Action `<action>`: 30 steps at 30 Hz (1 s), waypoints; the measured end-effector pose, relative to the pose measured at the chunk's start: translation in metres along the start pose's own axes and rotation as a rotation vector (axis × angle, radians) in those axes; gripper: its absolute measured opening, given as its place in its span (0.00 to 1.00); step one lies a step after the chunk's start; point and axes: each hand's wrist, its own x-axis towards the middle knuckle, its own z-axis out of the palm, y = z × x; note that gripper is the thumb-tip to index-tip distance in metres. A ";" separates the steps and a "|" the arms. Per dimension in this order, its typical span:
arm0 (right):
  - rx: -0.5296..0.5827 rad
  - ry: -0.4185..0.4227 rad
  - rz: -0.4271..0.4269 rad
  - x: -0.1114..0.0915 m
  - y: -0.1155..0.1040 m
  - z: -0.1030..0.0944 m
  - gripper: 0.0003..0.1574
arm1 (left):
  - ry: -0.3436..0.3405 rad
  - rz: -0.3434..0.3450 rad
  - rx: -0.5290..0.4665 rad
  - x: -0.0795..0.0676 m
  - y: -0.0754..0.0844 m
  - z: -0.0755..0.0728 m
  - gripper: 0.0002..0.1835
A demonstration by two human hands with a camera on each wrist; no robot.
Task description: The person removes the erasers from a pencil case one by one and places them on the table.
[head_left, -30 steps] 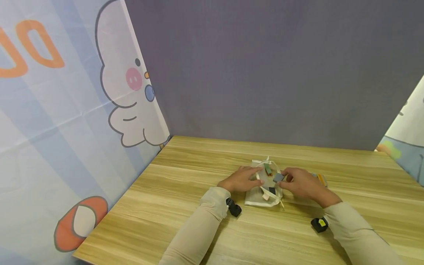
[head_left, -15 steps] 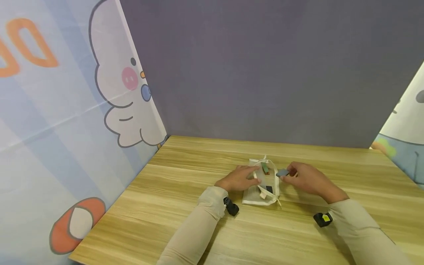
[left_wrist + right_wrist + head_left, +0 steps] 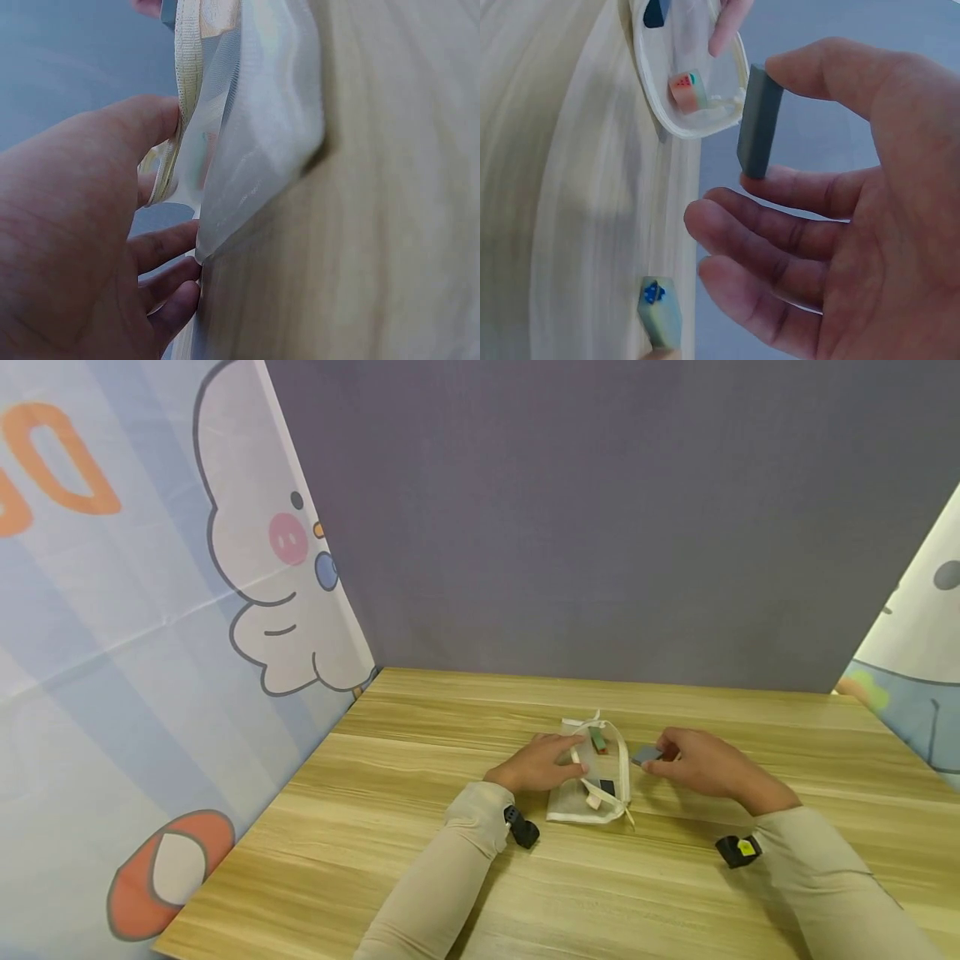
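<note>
A see-through mesh pouch (image 3: 564, 810) with white trim lies on the table, its mouth held wide. My left hand (image 3: 538, 763) grips the pouch's left rim; in the left wrist view the thumb presses the trim (image 3: 187, 71) and the other fingers lie by the pouch's edge. Inside are a green block (image 3: 597, 740) with a reddish end, which shows red dots in the right wrist view, and a dark block (image 3: 607, 787). Just right of the mouth, my right hand (image 3: 701, 763) pinches a grey rectangular block (image 3: 761, 124) between thumb and index finger, the other fingers loosely bent.
A pale green block (image 3: 660, 311) with a blue print lies on the wooden table (image 3: 420, 727), mostly hidden behind the right hand in the head view. A grey panel (image 3: 585, 527) stands along the back edge; a printed cloth (image 3: 165, 660) hangs at the left.
My right hand has drawn the grey block from over the pouch's mouth to the right, outside the rim, then slightly lower. My left hand has stayed on the pouch. The head view has shifted slightly.
</note>
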 end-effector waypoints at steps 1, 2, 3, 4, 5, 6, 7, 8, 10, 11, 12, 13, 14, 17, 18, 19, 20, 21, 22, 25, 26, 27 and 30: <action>0.001 -0.005 0.001 -0.001 0.001 -0.001 0.30 | 0.000 0.000 -0.002 0.000 0.000 0.000 0.33; 0.003 -0.008 0.001 -0.001 0.001 -0.002 0.30 | -0.002 -0.001 -0.004 0.000 0.000 0.000 0.33; 0.004 -0.010 0.001 -0.002 0.001 -0.002 0.29 | -0.005 -0.003 -0.008 0.000 0.000 0.000 0.33; 0.004 -0.013 0.000 -0.003 0.001 -0.003 0.28 | -0.007 -0.003 -0.013 -0.001 -0.001 0.000 0.33; 0.007 -0.016 -0.004 -0.004 0.001 -0.004 0.28 | -0.006 -0.005 -0.016 -0.001 -0.001 0.001 0.33; 0.007 -0.019 -0.007 -0.005 0.002 -0.006 0.28 | -0.008 -0.005 -0.017 -0.001 -0.001 0.001 0.33; 0.008 -0.023 -0.009 -0.005 0.002 -0.007 0.28 | -0.007 -0.004 -0.019 -0.002 -0.001 0.001 0.33; 0.010 -0.027 -0.011 -0.006 0.003 -0.008 0.28 | -0.009 -0.004 -0.020 -0.002 -0.001 0.001 0.33; 0.005 -0.035 -0.015 -0.007 0.005 -0.010 0.29 | -0.006 0.000 -0.019 -0.002 -0.001 0.001 0.33; 0.003 -0.040 -0.015 -0.008 0.007 -0.012 0.30 | -0.005 0.000 -0.019 -0.002 -0.001 0.001 0.33; 0.001 -0.044 -0.012 -0.008 0.008 -0.013 0.30 | -0.004 0.001 -0.019 -0.002 -0.001 0.001 0.33; -0.001 -0.045 -0.012 -0.009 0.009 -0.014 0.31 | -0.002 0.002 -0.021 -0.002 -0.001 0.000 0.33; -0.001 -0.047 -0.009 -0.009 0.010 -0.014 0.31 | -0.001 0.001 -0.024 -0.002 -0.001 0.000 0.33; 0.004 -0.054 -0.002 -0.010 0.012 -0.017 0.31 | 0.001 0.000 -0.026 -0.002 -0.002 0.000 0.33; 0.006 -0.054 -0.001 -0.010 0.013 -0.018 0.31 | 0.001 0.000 -0.025 -0.002 -0.003 0.000 0.33; 0.006 -0.055 -0.001 -0.010 0.014 -0.019 0.31 | 0.000 0.000 -0.025 -0.002 -0.003 0.000 0.33; 0.007 -0.055 0.001 -0.011 0.015 -0.020 0.31 | 0.000 0.000 -0.024 -0.002 -0.003 0.001 0.33; 0.006 -0.055 0.002 -0.011 0.015 -0.021 0.31 | 0.000 0.000 -0.023 -0.002 -0.004 0.001 0.33; 0.007 -0.055 0.000 -0.012 0.016 -0.021 0.31 | -0.001 0.000 -0.022 -0.002 -0.004 0.001 0.33; 0.005 -0.055 0.003 -0.013 0.017 -0.024 0.31 | 0.001 0.001 -0.020 -0.002 -0.004 0.001 0.33; 0.003 -0.055 0.005 -0.013 0.018 -0.024 0.31 | 0.002 0.001 -0.019 -0.001 -0.004 0.001 0.33; 0.005 -0.059 0.007 -0.014 0.018 -0.025 0.31 | 0.003 0.002 -0.020 -0.001 -0.004 0.001 0.33; 0.007 -0.070 0.015 -0.015 0.019 -0.026 0.31 | 0.005 0.003 -0.020 -0.001 -0.005 0.001 0.33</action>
